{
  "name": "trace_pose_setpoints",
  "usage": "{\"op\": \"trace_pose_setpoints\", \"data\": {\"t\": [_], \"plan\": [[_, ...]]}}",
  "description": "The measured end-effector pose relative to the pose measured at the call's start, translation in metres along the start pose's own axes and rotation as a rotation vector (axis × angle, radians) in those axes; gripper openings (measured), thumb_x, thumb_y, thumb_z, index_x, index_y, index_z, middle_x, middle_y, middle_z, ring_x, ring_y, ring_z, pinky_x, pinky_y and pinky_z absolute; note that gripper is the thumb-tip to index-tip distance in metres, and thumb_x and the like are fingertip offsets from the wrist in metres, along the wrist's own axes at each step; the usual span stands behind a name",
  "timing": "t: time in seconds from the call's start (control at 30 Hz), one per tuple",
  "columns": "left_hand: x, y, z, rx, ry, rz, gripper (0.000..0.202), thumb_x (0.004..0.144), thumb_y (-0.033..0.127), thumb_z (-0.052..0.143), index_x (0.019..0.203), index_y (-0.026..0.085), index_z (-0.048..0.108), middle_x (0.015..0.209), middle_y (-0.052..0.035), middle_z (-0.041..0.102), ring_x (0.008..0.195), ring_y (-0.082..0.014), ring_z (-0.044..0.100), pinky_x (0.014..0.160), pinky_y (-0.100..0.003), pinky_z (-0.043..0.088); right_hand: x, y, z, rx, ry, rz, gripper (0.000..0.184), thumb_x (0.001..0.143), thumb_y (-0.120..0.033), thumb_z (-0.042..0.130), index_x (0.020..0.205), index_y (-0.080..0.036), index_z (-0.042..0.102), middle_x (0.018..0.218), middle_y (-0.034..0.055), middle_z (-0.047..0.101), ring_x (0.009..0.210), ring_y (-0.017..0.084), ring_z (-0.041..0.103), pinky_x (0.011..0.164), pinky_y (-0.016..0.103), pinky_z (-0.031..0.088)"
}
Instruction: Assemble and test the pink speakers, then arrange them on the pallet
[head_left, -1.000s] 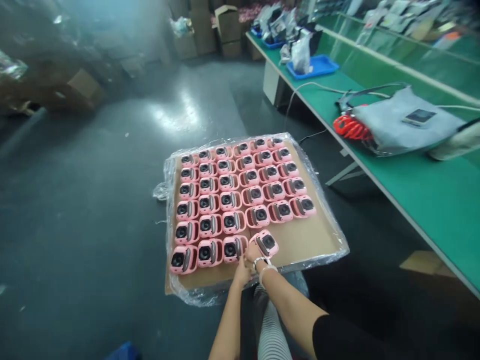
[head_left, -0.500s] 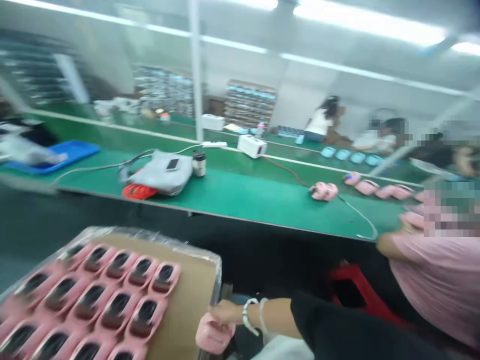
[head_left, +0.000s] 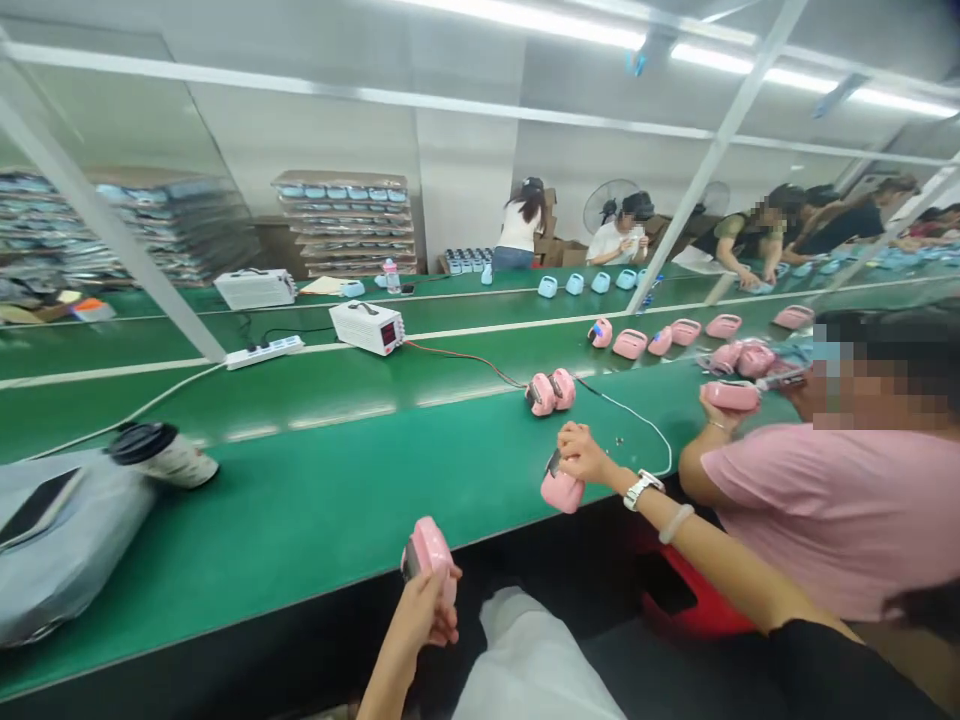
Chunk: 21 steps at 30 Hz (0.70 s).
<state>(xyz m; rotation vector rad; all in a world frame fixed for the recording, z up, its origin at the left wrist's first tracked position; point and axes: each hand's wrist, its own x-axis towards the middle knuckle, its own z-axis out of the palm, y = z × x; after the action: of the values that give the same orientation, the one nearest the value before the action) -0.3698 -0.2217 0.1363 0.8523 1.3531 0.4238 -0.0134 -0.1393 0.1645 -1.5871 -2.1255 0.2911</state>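
My left hand (head_left: 426,612) is closed round a pink plastic unit (head_left: 427,552), held up at the near edge of the green bench (head_left: 322,490). My right hand (head_left: 581,455) is closed round a second pink unit (head_left: 562,490), held over the bench edge further right. A pair of pink units (head_left: 550,392) with a white cable lies on the bench just beyond my right hand. A watch and a pale bracelet sit on my right wrist.
A person in a pink shirt (head_left: 810,500) sits close on my right, holding a pink unit (head_left: 731,395). A grey bag (head_left: 52,540) and a cup (head_left: 161,455) lie at left. A white meter box (head_left: 367,326) and power strip (head_left: 264,352) stand further back. More people work at far benches.
The view swung from the floor tray of pink units up to the green bench. Both hands rose from the tray to the bench edge, each now gripping a pink unit.
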Motion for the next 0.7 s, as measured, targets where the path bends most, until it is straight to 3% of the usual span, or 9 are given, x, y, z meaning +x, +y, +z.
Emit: {"op": "trace_pose_setpoints", "data": {"t": [0.13,0.2,0.3,0.4,0.5,0.6,0.7], "plan": [[0.079,0.094,0.085,0.005,-0.099,-0.053,0.056,0.069,0.07,0.051,0.091,0.019,0.054,0.049,0.0056,0.05,0.043,-0.0096,0.053,0.046,-0.018,0.032,0.027,0.088,-0.019,0.014,-0.115,-0.159,0.021,0.062,-0.014,0.065,0.044,-0.016,0.053,0.088,0.0083,0.054,0.094,0.023,0.045,0.084,0.037,0.038],[0.113,0.127,0.128,0.004,-0.139,-0.104,0.045,0.076,0.062,0.047,0.09,0.019,0.053,0.051,0.0061,0.05,0.042,-0.0083,0.052,0.047,-0.018,0.033,0.034,0.12,-0.023,0.027,-0.18,-0.218,0.018,0.062,-0.012,0.066,0.047,-0.016,0.057,0.096,0.0095,0.055,0.098,0.024,0.045,0.084,0.036,0.042],[0.156,0.159,0.184,0.043,-0.218,-0.177,0.031,0.086,0.049,0.042,0.089,0.02,0.052,0.051,0.0054,0.052,0.042,-0.0087,0.052,0.047,-0.018,0.033,0.041,0.16,-0.028,0.048,-0.259,-0.288,0.016,0.062,-0.012,0.069,0.05,-0.016,0.059,0.103,0.0106,0.056,0.104,0.026,0.046,0.089,0.039,0.045],[0.193,0.178,0.225,0.09,-0.298,-0.231,0.023,0.09,0.039,0.041,0.088,0.019,0.051,0.05,0.0055,0.051,0.042,-0.0096,0.052,0.049,-0.019,0.035,0.048,0.192,-0.031,0.073,-0.328,-0.344,0.017,0.063,-0.017,0.073,0.054,-0.016,0.06,0.11,0.0107,0.056,0.108,0.028,0.047,0.092,0.041,0.046],[0.216,0.187,0.251,0.115,-0.37,-0.253,0.024,0.092,0.039,0.038,0.09,0.019,0.052,0.056,0.0036,0.057,0.049,-0.0099,0.054,0.055,-0.02,0.039,0.051,0.215,-0.031,0.1,-0.374,-0.381,0.015,0.07,-0.023,0.071,0.061,-0.017,0.062,0.112,0.0109,0.057,0.108,0.026,0.05,0.088,0.037,0.05],[0.223,0.186,0.269,0.113,-0.432,-0.261,0.033,0.094,0.047,0.034,0.098,0.021,0.054,0.069,-0.0002,0.067,0.06,-0.0114,0.058,0.063,-0.022,0.043,0.046,0.229,-0.028,0.125,-0.373,-0.412,0.014,0.08,-0.03,0.066,0.073,-0.018,0.065,0.114,0.0131,0.057,0.109,0.024,0.053,0.085,0.035,0.053],[0.22,0.173,0.281,0.11,-0.458,-0.258,0.041,0.091,0.055,0.034,0.105,0.023,0.056,0.077,-0.0023,0.069,0.063,-0.013,0.059,0.067,-0.025,0.045,0.035,0.24,-0.023,0.149,-0.35,-0.458,0.017,0.087,-0.034,0.062,0.08,-0.018,0.065,0.118,0.014,0.058,0.113,0.023,0.054,0.091,0.037,0.052]]}}
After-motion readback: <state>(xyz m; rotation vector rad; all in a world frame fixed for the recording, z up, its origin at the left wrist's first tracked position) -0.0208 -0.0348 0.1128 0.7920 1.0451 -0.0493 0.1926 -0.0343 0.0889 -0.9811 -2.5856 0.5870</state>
